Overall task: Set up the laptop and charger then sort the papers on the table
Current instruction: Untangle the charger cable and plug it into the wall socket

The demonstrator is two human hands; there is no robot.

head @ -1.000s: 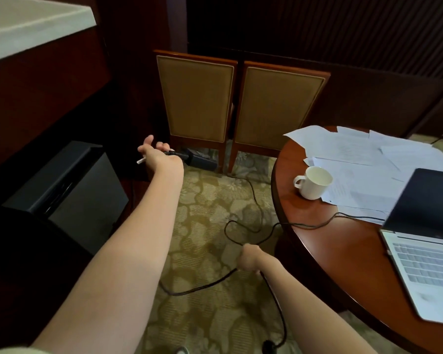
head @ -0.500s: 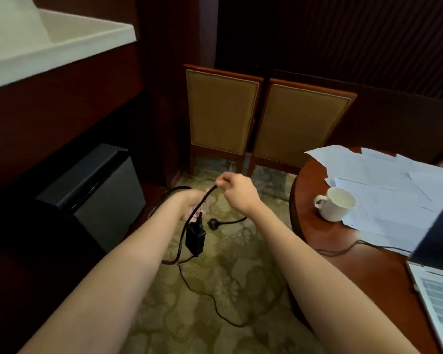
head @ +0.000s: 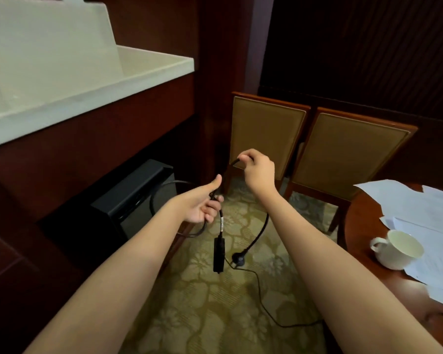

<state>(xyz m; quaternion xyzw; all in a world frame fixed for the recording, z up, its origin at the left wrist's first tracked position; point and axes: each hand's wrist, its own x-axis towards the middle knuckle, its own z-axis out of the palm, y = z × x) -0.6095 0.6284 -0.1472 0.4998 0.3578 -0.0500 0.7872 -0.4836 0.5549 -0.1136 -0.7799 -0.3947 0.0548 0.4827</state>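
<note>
My left hand (head: pixel 202 203) grips the black charger cable, and the charger's power brick (head: pixel 219 254) hangs straight down below it. My right hand (head: pixel 256 169) pinches the thicker mains lead higher up; that lead curves down to a black wall plug (head: pixel 239 260) dangling above the carpet. A thin cable (head: pixel 264 305) trails over the floor toward the table. White papers (head: pixel 420 213) lie spread on the round wooden table (head: pixel 363 241) at the right. The laptop is out of view.
A white cup (head: pixel 397 249) stands on the table beside the papers. Two padded wooden chairs (head: pixel 343 149) stand against the dark wall ahead. A black cabinet (head: pixel 136 198) sits low at the left under a white counter (head: pixel 87 72). Patterned carpet covers the floor.
Both hands have risen with the cable; my right hand moved up and away from my left, stretching the lead. The view tilted up and left, so the laptop left the frame.
</note>
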